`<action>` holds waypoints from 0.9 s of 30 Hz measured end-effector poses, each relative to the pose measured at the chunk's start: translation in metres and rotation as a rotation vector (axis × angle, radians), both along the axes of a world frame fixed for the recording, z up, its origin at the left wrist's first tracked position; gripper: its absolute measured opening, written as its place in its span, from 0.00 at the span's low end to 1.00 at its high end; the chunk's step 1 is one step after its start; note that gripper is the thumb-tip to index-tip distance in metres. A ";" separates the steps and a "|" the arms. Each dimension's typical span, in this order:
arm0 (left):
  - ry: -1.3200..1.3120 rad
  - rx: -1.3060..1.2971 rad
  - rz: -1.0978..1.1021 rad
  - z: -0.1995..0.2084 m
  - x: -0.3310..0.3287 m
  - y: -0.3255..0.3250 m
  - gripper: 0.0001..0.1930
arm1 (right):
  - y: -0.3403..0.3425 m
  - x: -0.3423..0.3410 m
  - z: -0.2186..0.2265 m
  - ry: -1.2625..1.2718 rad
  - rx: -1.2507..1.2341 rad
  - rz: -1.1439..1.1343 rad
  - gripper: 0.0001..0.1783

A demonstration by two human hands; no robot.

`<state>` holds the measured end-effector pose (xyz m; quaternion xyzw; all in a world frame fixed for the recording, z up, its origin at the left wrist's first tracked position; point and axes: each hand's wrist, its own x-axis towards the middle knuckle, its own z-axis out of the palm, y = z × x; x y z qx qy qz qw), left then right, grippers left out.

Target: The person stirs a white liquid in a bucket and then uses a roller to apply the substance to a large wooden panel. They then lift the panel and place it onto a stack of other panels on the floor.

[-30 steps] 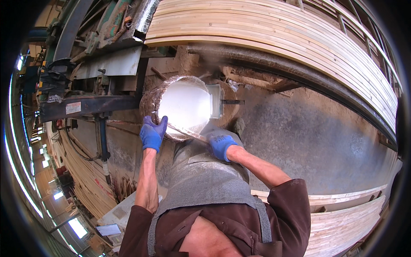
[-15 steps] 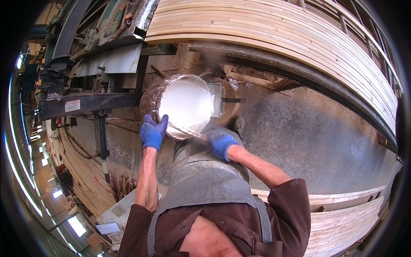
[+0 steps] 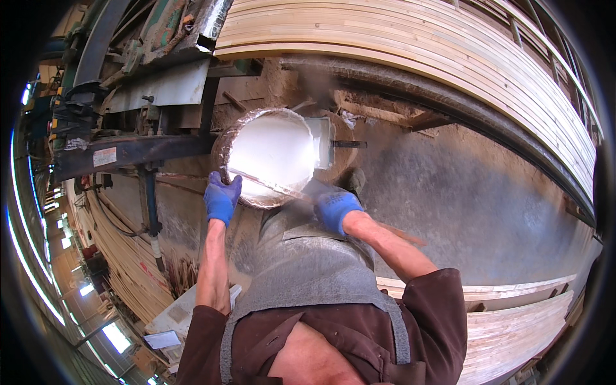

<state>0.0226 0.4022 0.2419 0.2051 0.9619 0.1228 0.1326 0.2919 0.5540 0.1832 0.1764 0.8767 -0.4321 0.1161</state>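
Note:
In front of my apron stands a round bucket (image 3: 221, 151) with a crusted, dirty outside and bright white, liquid-looking contents (image 3: 269, 151). My left hand (image 3: 222, 197), in a blue and purple glove, grips its near left rim. My right hand (image 3: 336, 208), gloved in blue, is closed on a long thin stick (image 3: 273, 185) at the bucket's near right side. One end of the stick lies across the white contents toward the left rim; the other sticks out behind my right forearm. A grey flat patch beside my right fingers is too blurred to name.
Beyond the bucket, long pale boards (image 3: 398, 35) lie side by side on a dark metal rail (image 3: 410, 96). A machine frame (image 3: 128, 156) stands at left. More boards (image 3: 520, 333) lie at the lower right. A pale box-shaped part (image 3: 324, 144) adjoins the bucket's right side.
The stick has shifted: its inner end now reaches farther over the white contents and its outer end shows behind my right forearm. My left hand sits slightly farther left, still on the rim.

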 end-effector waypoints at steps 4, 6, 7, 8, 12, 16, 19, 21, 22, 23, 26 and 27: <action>0.051 0.017 -0.038 -0.023 -0.015 -0.024 0.29 | 0.020 0.027 0.021 -0.111 0.008 -0.014 0.15; 0.016 0.026 -0.059 -0.015 -0.015 -0.016 0.32 | 0.027 0.045 0.034 -0.089 0.021 -0.081 0.15; -0.064 0.030 -0.048 -0.006 -0.013 -0.009 0.33 | 0.029 0.053 0.040 -0.071 0.017 -0.131 0.15; -0.143 0.032 -0.033 0.003 -0.009 -0.004 0.34 | 0.030 0.061 0.044 -0.053 0.011 -0.176 0.15; -0.018 0.111 -0.048 -0.033 -0.027 -0.033 0.23 | 0.034 0.085 0.049 -0.066 0.019 -0.157 0.23; -0.191 0.278 -0.005 -0.039 -0.031 -0.038 0.24 | 0.041 0.099 0.055 -0.140 0.025 -0.122 0.29; -0.249 0.360 0.008 -0.041 -0.030 -0.039 0.19 | 0.046 0.106 0.058 -0.165 0.058 -0.088 0.31; -0.242 0.365 0.012 -0.040 -0.027 -0.039 0.19 | 0.050 0.109 0.062 -0.193 0.066 -0.076 0.31; -0.233 0.360 0.017 -0.039 -0.026 -0.039 0.19 | 0.050 0.109 0.061 -0.196 0.072 -0.078 0.31; -0.226 0.357 0.019 -0.037 -0.024 -0.036 0.19 | 0.051 0.110 0.059 -0.200 0.079 -0.083 0.31; -0.203 0.327 0.025 -0.028 -0.019 -0.032 0.19 | 0.052 0.113 0.046 -0.225 0.106 -0.089 0.30; -0.203 0.330 0.023 -0.029 -0.018 -0.033 0.19 | 0.053 0.114 0.044 -0.236 0.117 -0.088 0.30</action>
